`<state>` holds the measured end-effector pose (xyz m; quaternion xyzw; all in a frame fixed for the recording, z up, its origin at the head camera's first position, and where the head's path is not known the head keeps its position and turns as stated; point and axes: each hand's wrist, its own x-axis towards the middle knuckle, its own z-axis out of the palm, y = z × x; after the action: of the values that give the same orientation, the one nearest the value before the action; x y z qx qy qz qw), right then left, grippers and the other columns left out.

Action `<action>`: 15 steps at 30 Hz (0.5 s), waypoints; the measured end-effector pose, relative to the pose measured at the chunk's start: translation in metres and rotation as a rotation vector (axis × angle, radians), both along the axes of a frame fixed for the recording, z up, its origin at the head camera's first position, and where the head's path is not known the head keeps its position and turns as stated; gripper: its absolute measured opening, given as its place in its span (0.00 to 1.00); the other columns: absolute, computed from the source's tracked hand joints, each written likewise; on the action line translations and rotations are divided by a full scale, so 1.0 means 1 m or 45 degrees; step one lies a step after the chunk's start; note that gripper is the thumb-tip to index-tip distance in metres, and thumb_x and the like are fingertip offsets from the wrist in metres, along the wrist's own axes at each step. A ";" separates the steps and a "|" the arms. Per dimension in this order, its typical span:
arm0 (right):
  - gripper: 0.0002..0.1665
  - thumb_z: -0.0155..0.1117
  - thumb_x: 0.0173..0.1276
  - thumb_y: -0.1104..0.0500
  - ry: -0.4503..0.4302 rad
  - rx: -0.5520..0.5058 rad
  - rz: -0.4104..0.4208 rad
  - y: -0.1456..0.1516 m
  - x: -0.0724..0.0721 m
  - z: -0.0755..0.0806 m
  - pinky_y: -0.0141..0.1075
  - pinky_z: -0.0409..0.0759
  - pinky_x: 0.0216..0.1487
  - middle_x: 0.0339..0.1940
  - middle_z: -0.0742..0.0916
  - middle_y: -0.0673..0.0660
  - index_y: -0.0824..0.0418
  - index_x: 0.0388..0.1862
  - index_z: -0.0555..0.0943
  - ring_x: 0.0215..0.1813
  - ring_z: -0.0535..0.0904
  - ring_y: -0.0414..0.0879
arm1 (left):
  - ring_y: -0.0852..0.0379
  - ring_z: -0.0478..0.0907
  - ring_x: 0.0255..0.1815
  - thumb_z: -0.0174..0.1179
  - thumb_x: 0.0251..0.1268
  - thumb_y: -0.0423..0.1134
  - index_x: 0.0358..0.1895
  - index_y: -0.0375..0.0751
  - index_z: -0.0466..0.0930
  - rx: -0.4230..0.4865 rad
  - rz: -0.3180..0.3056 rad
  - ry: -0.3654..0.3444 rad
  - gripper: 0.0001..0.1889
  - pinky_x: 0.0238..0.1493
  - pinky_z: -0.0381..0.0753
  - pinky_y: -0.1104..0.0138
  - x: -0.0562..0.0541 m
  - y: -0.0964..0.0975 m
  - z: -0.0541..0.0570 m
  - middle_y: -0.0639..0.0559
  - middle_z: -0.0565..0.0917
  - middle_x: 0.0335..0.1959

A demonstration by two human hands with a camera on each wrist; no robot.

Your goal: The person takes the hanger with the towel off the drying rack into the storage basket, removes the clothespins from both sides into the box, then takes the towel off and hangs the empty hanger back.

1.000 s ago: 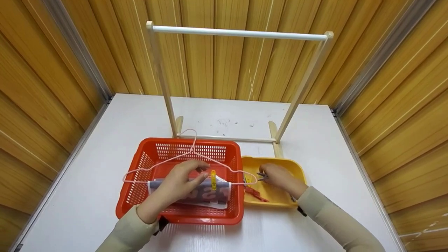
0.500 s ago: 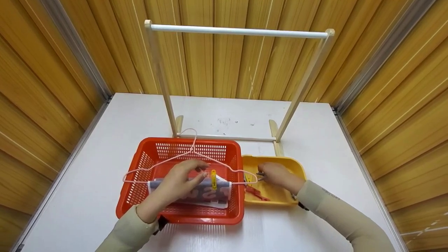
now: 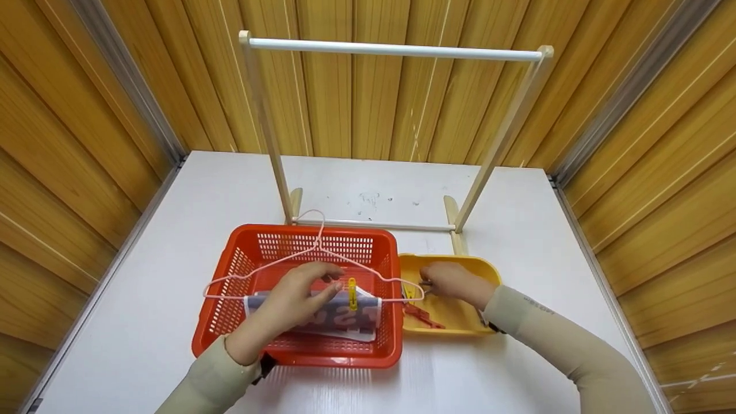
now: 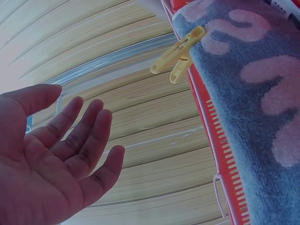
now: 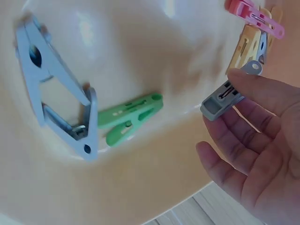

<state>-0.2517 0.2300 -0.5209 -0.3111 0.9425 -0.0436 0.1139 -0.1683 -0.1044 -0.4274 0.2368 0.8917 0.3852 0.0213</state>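
Note:
My right hand [image 3: 460, 282] is inside the yellow tray [image 3: 460, 325]. Its thumb and fingers pinch a grey clothespin [image 5: 225, 98], seen closely in the right wrist view. Over the red basket [image 3: 339, 362], my left hand [image 3: 302, 290] has relaxed, loosely bent fingers around nothing; its palm shows in the left wrist view. A pink hanger [image 3: 319, 238] lies across the basket. Over its lower bar is folded a blue towel [image 4: 248, 117] with pink shapes. A yellow clothespin [image 4: 180, 51] is clipped to the towel's folded edge, just right of my left fingertips.
A green clothespin [image 5: 133, 115], pale blue clips [image 5: 44, 61] and a pink clothespin [image 5: 255, 16] lie in the tray, with yellow ones [image 5: 246, 44] near my thumb. Behind the basket stands a wooden rack with a white bar [image 3: 397, 49]. Wood-patterned walls enclose the white table [image 3: 138, 276].
The right hand has shifted slightly left inside the tray, still pinching the grey clothespin, and its forearm has swung to the right. The left hand stays put.

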 end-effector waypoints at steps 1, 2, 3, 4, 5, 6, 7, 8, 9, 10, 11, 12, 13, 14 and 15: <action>0.09 0.72 0.64 0.62 0.014 -0.005 0.016 -0.001 -0.001 0.000 0.40 0.75 0.31 0.26 0.82 0.56 0.61 0.31 0.78 0.28 0.73 0.46 | 0.46 0.84 0.55 0.63 0.73 0.40 0.54 0.39 0.84 0.001 0.001 0.000 0.13 0.60 0.83 0.47 0.000 0.000 0.000 0.46 0.88 0.52; 0.10 0.72 0.64 0.62 0.021 -0.013 0.026 -0.001 -0.002 0.000 0.39 0.74 0.31 0.25 0.82 0.56 0.61 0.30 0.78 0.28 0.72 0.46 | 0.46 0.84 0.55 0.63 0.73 0.40 0.54 0.39 0.84 0.004 0.003 -0.003 0.13 0.61 0.83 0.47 0.000 0.000 0.001 0.46 0.88 0.52; 0.10 0.72 0.64 0.63 0.028 -0.021 0.033 -0.002 -0.003 -0.001 0.39 0.73 0.30 0.25 0.81 0.56 0.61 0.30 0.78 0.27 0.71 0.46 | 0.46 0.83 0.55 0.63 0.73 0.40 0.54 0.39 0.84 0.002 0.008 -0.006 0.12 0.61 0.83 0.47 0.000 0.000 0.001 0.46 0.88 0.52; 0.10 0.71 0.64 0.63 0.030 -0.024 0.037 -0.002 -0.005 -0.002 0.38 0.73 0.30 0.24 0.80 0.56 0.61 0.30 0.77 0.27 0.70 0.45 | 0.46 0.83 0.55 0.63 0.72 0.40 0.54 0.39 0.84 0.002 0.010 -0.011 0.12 0.61 0.83 0.46 0.000 0.000 0.001 0.46 0.88 0.52; 0.09 0.71 0.64 0.64 0.037 -0.026 0.047 -0.002 -0.006 -0.003 0.38 0.72 0.30 0.24 0.80 0.56 0.61 0.30 0.77 0.27 0.70 0.45 | 0.46 0.83 0.55 0.63 0.72 0.40 0.54 0.40 0.84 0.000 0.014 -0.017 0.12 0.61 0.83 0.46 0.000 0.001 0.001 0.46 0.88 0.52; 0.09 0.70 0.64 0.64 0.040 -0.027 0.054 -0.002 -0.007 -0.005 0.38 0.72 0.30 0.24 0.80 0.56 0.61 0.30 0.77 0.27 0.69 0.45 | 0.47 0.83 0.55 0.63 0.72 0.40 0.54 0.41 0.84 -0.002 0.015 -0.022 0.12 0.62 0.83 0.46 0.000 0.001 0.001 0.46 0.88 0.52; 0.09 0.70 0.65 0.65 0.034 -0.027 0.053 -0.002 -0.008 -0.007 0.38 0.73 0.30 0.24 0.80 0.56 0.62 0.30 0.77 0.27 0.68 0.45 | 0.47 0.83 0.55 0.64 0.72 0.40 0.54 0.41 0.84 -0.005 0.018 -0.027 0.12 0.62 0.83 0.46 0.000 0.001 0.002 0.46 0.88 0.52; 0.08 0.69 0.65 0.65 0.024 -0.028 0.048 -0.002 -0.009 -0.009 0.38 0.73 0.31 0.25 0.80 0.56 0.62 0.31 0.77 0.27 0.68 0.44 | 0.47 0.83 0.55 0.64 0.72 0.40 0.54 0.42 0.84 -0.007 0.019 -0.031 0.12 0.62 0.83 0.47 0.000 0.001 0.002 0.46 0.88 0.52; 0.08 0.69 0.66 0.65 0.013 -0.030 0.043 -0.002 -0.010 -0.012 0.38 0.74 0.32 0.25 0.81 0.56 0.62 0.31 0.77 0.28 0.68 0.44 | 0.47 0.83 0.55 0.64 0.72 0.40 0.54 0.43 0.84 -0.011 0.020 -0.030 0.12 0.62 0.83 0.47 0.000 0.001 0.002 0.47 0.88 0.52; 0.07 0.69 0.66 0.64 0.006 -0.034 0.045 -0.002 -0.011 -0.014 0.38 0.74 0.32 0.25 0.81 0.56 0.62 0.32 0.78 0.28 0.68 0.44 | 0.47 0.83 0.55 0.64 0.72 0.40 0.53 0.43 0.84 -0.011 0.018 -0.032 0.12 0.62 0.83 0.47 0.000 0.002 0.002 0.47 0.88 0.52; 0.07 0.69 0.66 0.64 0.000 -0.042 0.046 -0.002 -0.012 -0.015 0.38 0.74 0.32 0.25 0.81 0.56 0.62 0.32 0.78 0.28 0.68 0.44 | 0.47 0.83 0.55 0.64 0.72 0.40 0.53 0.43 0.85 -0.012 0.018 -0.029 0.11 0.62 0.83 0.47 0.000 0.002 0.002 0.47 0.88 0.52; 0.07 0.69 0.66 0.64 -0.008 -0.051 0.043 -0.001 -0.013 -0.017 0.37 0.74 0.32 0.25 0.81 0.56 0.62 0.32 0.78 0.28 0.68 0.43 | 0.48 0.83 0.55 0.64 0.72 0.41 0.53 0.43 0.85 -0.015 0.015 -0.026 0.11 0.62 0.83 0.47 0.000 0.002 0.002 0.47 0.88 0.52; 0.07 0.69 0.65 0.65 -0.008 -0.059 0.045 -0.001 -0.014 -0.018 0.37 0.72 0.32 0.25 0.80 0.56 0.63 0.32 0.78 0.28 0.67 0.43 | 0.47 0.83 0.55 0.64 0.72 0.41 0.53 0.43 0.85 -0.015 0.012 -0.019 0.11 0.62 0.83 0.47 0.000 0.002 0.002 0.47 0.88 0.52; 0.07 0.69 0.65 0.65 -0.009 -0.067 0.046 -0.001 -0.015 -0.019 0.36 0.71 0.31 0.24 0.79 0.55 0.63 0.32 0.78 0.28 0.66 0.43 | 0.47 0.83 0.55 0.64 0.72 0.41 0.53 0.43 0.85 -0.018 0.009 -0.014 0.11 0.62 0.83 0.47 -0.001 0.002 0.001 0.47 0.88 0.52; 0.07 0.69 0.64 0.66 -0.004 -0.071 0.049 -0.001 -0.015 -0.020 0.35 0.69 0.31 0.24 0.78 0.54 0.63 0.31 0.78 0.28 0.66 0.43 | 0.48 0.83 0.55 0.64 0.72 0.41 0.53 0.43 0.85 -0.021 0.009 -0.008 0.12 0.62 0.83 0.47 -0.001 0.002 0.001 0.47 0.88 0.52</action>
<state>-0.2669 0.2292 -0.5409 -0.3320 0.9347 -0.0681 0.1075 -0.1689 -0.1026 -0.4262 0.2323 0.8956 0.3785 0.0245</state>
